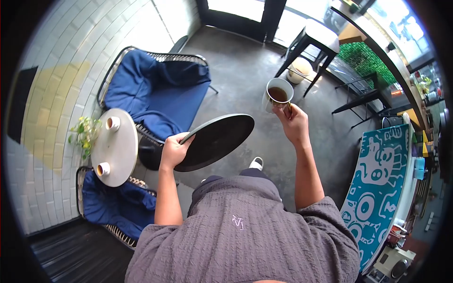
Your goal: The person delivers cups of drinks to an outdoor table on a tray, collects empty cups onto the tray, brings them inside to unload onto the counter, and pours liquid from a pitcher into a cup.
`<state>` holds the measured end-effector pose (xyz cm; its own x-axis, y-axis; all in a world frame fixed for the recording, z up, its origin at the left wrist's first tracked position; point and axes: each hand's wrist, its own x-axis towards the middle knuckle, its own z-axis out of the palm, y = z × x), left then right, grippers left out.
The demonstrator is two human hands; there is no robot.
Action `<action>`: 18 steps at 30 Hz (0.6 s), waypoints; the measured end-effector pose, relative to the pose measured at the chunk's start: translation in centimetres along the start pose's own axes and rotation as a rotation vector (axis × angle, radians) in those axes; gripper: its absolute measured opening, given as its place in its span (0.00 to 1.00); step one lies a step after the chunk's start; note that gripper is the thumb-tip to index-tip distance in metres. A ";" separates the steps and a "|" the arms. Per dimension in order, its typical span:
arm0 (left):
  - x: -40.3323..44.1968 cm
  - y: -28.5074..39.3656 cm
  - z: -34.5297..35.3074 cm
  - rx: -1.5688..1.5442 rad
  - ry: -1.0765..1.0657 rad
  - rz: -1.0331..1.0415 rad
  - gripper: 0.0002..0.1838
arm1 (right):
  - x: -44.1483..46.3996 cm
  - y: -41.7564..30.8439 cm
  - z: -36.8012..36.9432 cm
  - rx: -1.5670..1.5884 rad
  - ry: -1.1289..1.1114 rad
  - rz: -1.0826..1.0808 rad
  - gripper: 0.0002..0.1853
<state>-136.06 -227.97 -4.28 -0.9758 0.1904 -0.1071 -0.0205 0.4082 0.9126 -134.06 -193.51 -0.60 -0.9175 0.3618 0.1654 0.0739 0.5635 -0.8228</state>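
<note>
Across the bottom of the frame, you wear a grey-brown top (198,240) with a crinkled weave, short loose sleeves (325,221) and a small pale monogram (239,222). Dark trousers (254,175) and a white shoe (256,163) show above it.

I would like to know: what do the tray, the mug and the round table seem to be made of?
Tray: probably plastic, matte; its black face shows no bright reflections. Mug: likely glazed ceramic; its white wall looks smooth and opaque. Round table: pale, smooth top, perhaps stone or laminate; no wood grain shows, but the view leaves it open.
</note>
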 end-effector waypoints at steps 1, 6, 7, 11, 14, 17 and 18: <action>1.1 1.1 1.8 0.008 -0.043 0.009 0.12 | 0.6 1.3 -1.7 0.000 0.014 0.009 0.25; 7.5 6.4 8.3 0.011 -0.278 -0.004 0.11 | 4.5 5.5 -8.6 -0.031 0.095 0.113 0.24; 8.2 7.4 9.7 0.021 -0.296 -0.007 0.11 | 5.0 6.7 -9.8 -0.026 0.119 0.126 0.24; 11.3 9.9 13.8 -0.098 -0.340 0.074 0.11 | 7.7 11.7 -12.8 -0.021 0.173 0.203 0.25; 15.3 10.7 15.1 -0.082 -0.369 0.075 0.11 | 11.4 14.5 -13.1 -0.018 0.194 0.256 0.25; 19.2 11.1 17.3 -0.074 -0.378 0.084 0.10 | 14.9 17.3 -13.3 0.014 0.213 0.329 0.24; 20.7 11.2 18.1 -0.084 -0.368 0.096 0.10 | 16.2 18.4 -13.2 0.043 0.213 0.348 0.24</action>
<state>-152.56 -203.29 -3.47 -0.8314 0.5379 -0.1396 0.0346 0.3009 0.9530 -142.42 -167.47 -5.84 -0.7383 0.6741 -0.0218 0.3455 0.3503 -0.8706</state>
